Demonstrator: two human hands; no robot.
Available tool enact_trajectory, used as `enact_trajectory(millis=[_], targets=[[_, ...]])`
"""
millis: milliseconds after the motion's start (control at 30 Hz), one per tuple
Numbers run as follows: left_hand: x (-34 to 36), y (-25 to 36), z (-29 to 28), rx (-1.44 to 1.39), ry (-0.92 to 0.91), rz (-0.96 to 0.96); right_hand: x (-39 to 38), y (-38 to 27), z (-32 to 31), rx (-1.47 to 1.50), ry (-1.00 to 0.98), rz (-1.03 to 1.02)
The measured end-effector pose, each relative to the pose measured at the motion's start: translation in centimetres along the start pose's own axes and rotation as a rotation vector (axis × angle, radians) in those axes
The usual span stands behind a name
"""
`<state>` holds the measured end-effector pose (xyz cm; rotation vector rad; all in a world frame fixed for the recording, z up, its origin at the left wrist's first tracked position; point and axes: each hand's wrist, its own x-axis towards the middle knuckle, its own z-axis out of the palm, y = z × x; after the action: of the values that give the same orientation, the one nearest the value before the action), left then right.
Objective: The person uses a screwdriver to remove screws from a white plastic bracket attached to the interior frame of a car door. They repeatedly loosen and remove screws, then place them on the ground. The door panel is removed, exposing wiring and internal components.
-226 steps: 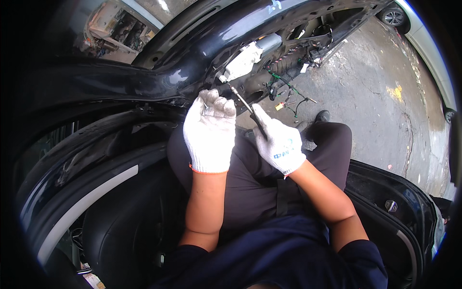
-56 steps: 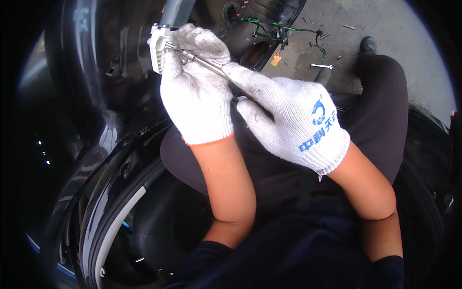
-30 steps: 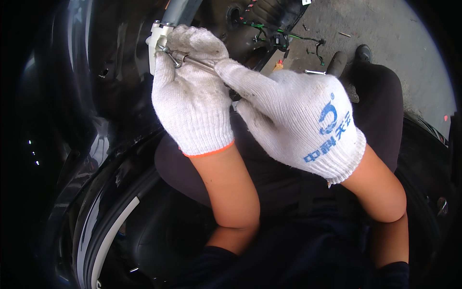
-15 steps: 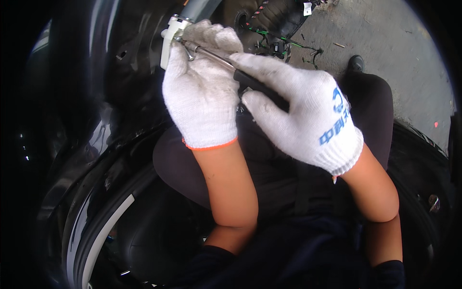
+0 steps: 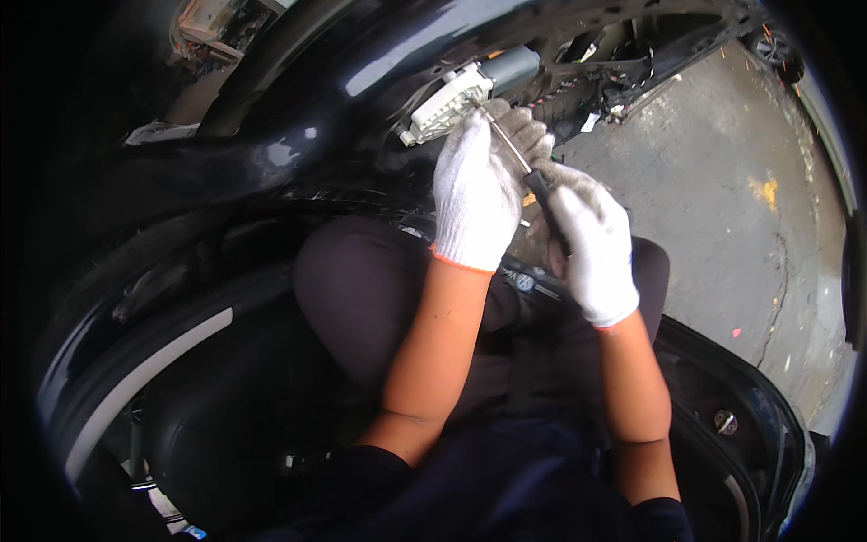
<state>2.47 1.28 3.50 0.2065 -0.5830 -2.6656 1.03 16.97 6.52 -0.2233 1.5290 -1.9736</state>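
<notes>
Both my hands wear white knitted gloves. My right hand (image 5: 591, 244) grips the black handle of a screwdriver (image 5: 539, 188). Its metal shaft slants up and left, toward a motor with a white ribbed housing (image 5: 444, 107) and a dark grey cylinder (image 5: 512, 70). Around the front of that shaft, my left hand (image 5: 476, 194) closes its thumb and fingers, right beside the housing. The fingers partly cover the tip, so what it touches cannot be made out. Behind the motor is a glossy black car panel (image 5: 361, 135).
Wires and dark parts (image 5: 623, 86) lie beyond my hands. Grey concrete floor (image 5: 704, 181) extends at the right, with a wheel (image 5: 772, 45) at the far right. My knees (image 5: 361, 289) are below my hands, and a black door sill with a light strip (image 5: 149, 384) curves at lower left.
The view has shifted, bringing the whole motor into sight. My right hand has turned to a steeper hold on the screwdriver. The left hand stays at the shaft's front end.
</notes>
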Motion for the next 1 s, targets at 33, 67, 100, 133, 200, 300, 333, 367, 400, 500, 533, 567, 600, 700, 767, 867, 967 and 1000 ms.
enact_trajectory(millis=[33,67,100,133,200,300,333,367,400,500,533,567,600,700,767,867,967,1000], targets=[[-0.1,-0.1,0.2,0.023,0.053,0.012,-0.1,0.5,0.5,-0.495,0.140,-0.163],[-0.3,-0.3,0.3,0.054,0.126,0.014,-0.1,0.7,0.6,-0.798,0.161,-0.587],[-0.6,-0.5,0.5,0.035,0.123,0.035,0.0,1.1,1.0,-0.853,0.183,-0.665],[-0.5,-0.5,0.6,0.046,0.153,0.036,0.3,1.4,1.2,-0.925,0.214,-0.731],[-0.3,-0.4,0.7,0.045,0.120,0.068,0.3,1.9,1.4,-0.674,0.241,-0.413],[-0.3,-0.4,0.8,0.044,0.185,0.079,0.1,2.3,1.3,-0.308,0.194,-0.212],[-0.2,-0.3,0.8,0.015,0.167,0.075,-0.1,2.4,1.0,-0.169,0.119,-0.163],[-0.2,-0.3,0.8,0.020,0.159,0.074,-0.4,2.4,0.6,-0.144,0.064,-0.120],[-0.1,-0.2,0.8,0.009,0.136,0.070,-0.7,2.7,0.5,-0.060,0.053,-0.084],[-0.1,-0.2,1.1,0.027,0.177,0.062,-1.4,3.9,0.3,0.198,-0.041,-0.185],[-0.1,-0.2,1.3,0.031,0.199,0.067,-1.4,4.2,0.3,0.146,-0.012,-0.185],[-0.1,-0.4,1.4,0.035,0.206,0.086,-1.5,4.6,0.2,0.078,0.003,-0.183],[-0.1,-0.3,1.5,0.048,0.241,0.070,-1.4,4.7,0.1,-0.021,0.056,-0.104],[-0.2,-0.3,1.5,0.105,0.258,0.085,-0.7,4.5,-0.3,-0.973,0.121,-0.695],[-0.2,-0.3,1.5,0.062,0.237,0.068,-0.6,4.0,-0.5,-1.216,0.174,-0.732],[0.1,-0.1,1.4,-0.010,0.179,0.031,-0.4,3.4,-0.2,-1.192,0.260,-0.803],[0.4,0.0,1.3,-0.046,0.145,-0.003,-0.5,3.0,0.2,-0.338,0.145,-0.302],[0.4,-0.1,1.3,-0.052,0.139,-0.001,-0.6,2.6,0.1,0.121,0.050,0.089]])
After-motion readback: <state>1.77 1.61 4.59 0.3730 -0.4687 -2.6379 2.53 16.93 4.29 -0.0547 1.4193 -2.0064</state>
